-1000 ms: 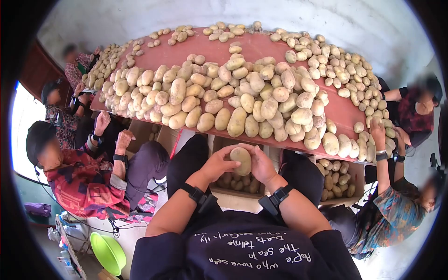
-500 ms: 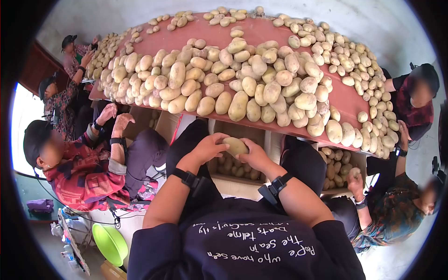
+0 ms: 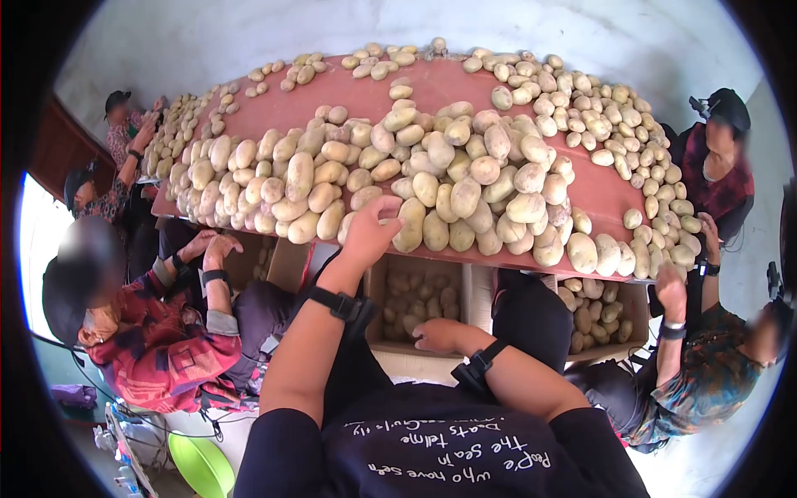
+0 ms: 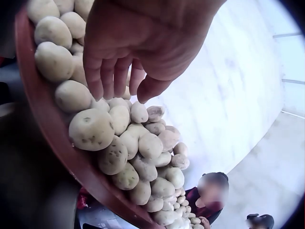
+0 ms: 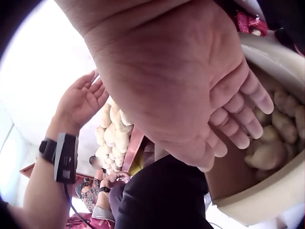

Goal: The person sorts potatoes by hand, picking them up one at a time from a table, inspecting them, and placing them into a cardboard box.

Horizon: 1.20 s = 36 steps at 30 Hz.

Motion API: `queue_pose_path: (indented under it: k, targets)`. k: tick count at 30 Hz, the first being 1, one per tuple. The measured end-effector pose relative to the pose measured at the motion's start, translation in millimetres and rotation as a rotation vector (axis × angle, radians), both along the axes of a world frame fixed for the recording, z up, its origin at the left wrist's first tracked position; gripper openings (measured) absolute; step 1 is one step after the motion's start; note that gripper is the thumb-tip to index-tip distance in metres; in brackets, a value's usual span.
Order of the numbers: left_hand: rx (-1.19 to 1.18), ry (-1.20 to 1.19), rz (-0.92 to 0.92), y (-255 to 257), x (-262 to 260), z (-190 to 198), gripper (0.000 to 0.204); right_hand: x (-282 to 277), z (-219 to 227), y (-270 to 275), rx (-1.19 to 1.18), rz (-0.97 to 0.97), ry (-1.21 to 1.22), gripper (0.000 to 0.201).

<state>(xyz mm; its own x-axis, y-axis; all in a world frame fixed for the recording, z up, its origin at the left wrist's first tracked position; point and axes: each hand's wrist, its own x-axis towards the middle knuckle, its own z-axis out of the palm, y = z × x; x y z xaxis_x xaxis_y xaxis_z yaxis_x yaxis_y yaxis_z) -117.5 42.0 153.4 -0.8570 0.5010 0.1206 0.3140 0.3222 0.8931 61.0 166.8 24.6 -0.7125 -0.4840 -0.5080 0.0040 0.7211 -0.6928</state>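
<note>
Worktop (image 3: pixel 452 83) ahead of left grip (image 3: pixel 369 236), potatoes (image 3: pixel 409 226) heaped right by its fingers. Box (image 3: pixel 480 299) beside right grip (image 3: pixel 444 336), more inside. Both grips loosely spread, holding nothing. Potatoes likely hard, bit heavy, dry, rolly, can bruise; best held round fat middle. Right wrist view shows right palm; head view hides it.

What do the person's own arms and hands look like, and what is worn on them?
The left hand and right hand wear no gloves. Each wrist has a black strap, with a dark, box-shaped device attached. A thin dark cable comes from the left one. The dark sleeves are short and leave the forearms bare.
</note>
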Motion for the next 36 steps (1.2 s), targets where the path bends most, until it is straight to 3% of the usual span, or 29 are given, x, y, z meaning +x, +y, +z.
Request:
queue_pose_path:
  k: [8, 14, 17, 23, 26, 29, 31, 33, 36]
  targets:
    - [-0.375, -0.022, 0.162, 75.4, -66.0, -18.5, 0.054, -1.0, 5.5, 3.0, 0.013, -0.078, 0.066, 0.042]
    - [-0.512, -0.149, 0.117, 89.2, -69.6, -4.1, 0.061, 0.1, 16.8, 3.2, -0.016, -0.092, 0.068, 0.039]
    - [-0.441, -0.056, 0.177, 92.3, -73.2, -19.8, 0.048, -1.0, 18.4, 2.9, -0.035, -0.094, 0.081, 0.038]
    - [-0.251, -0.247, 0.265, 82.3, -81.3, -21.0, 0.059, -2.2, 26.7, 3.3, -0.074, -0.143, 0.092, 0.036]
    - [0.273, -0.516, 0.202, 58.7, -78.0, -13.5, 0.043, -2.4, 26.8, 4.6, -0.131, -0.208, 0.099, 0.036]
    - [0.64, -0.75, -0.087, 26.1, -51.5, 16.7, 0.044, -7.7, 29.2, 4.8, -0.213, -0.249, 0.104, 0.037]
    - [0.66, -0.743, -0.199, 6.5, -31.9, 20.8, 0.047, -11.4, 29.1, 5.7, -0.318, -0.277, 0.14, 0.037]
    - [0.679, -0.756, -0.312, -12.2, -14.4, 14.4, 0.051, -14.4, 36.9, 6.0, -0.492, -0.421, 0.02, 0.036]
    - [0.694, -0.744, -0.312, -31.3, 19.2, 5.7, 0.047, -17.3, 48.5, 8.0, -0.829, -0.628, -0.165, 0.039]
